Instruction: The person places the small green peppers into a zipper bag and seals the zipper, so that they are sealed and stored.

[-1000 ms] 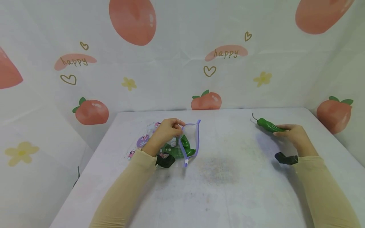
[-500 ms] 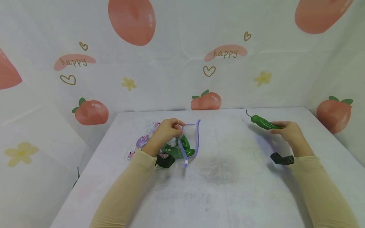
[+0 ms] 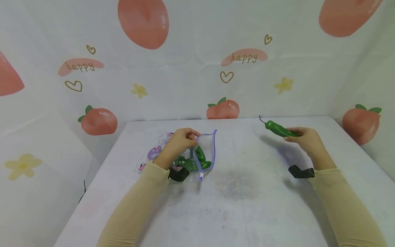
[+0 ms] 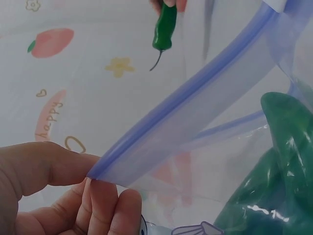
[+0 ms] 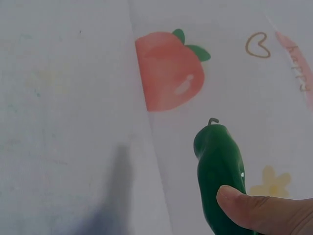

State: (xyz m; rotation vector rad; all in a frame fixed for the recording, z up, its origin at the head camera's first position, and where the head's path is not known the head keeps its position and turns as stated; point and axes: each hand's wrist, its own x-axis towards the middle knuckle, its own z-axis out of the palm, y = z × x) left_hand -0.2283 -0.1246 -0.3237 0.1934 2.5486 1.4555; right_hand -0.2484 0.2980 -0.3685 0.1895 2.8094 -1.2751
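Observation:
My left hand (image 3: 182,142) pinches the purple zip edge of a clear zip bag (image 3: 214,147) between thumb and fingers. The bag's mouth gapes toward the right, and green peppers (image 3: 200,154) lie inside it; the hand and wrist hide part of them. In the left wrist view the zip strip (image 4: 161,110) runs up from the fingertips, with green peppers (image 4: 293,161) behind the clear film. Over the right side of the table, my right hand (image 3: 307,139) grips another green pepper (image 3: 277,129) by its lower end. That pepper is raised off the table, its thin stem pointing left.
The white table (image 3: 240,219) has a brownish stain near its middle. Behind it hangs a white cloth (image 3: 185,79) printed with fruit, hearts and flowers. A thin dark stem (image 3: 84,190) shows at the table's left edge.
My right hand has moved left and slightly up and away, carrying the green pepper. The left hand and the bag have stayed in place.

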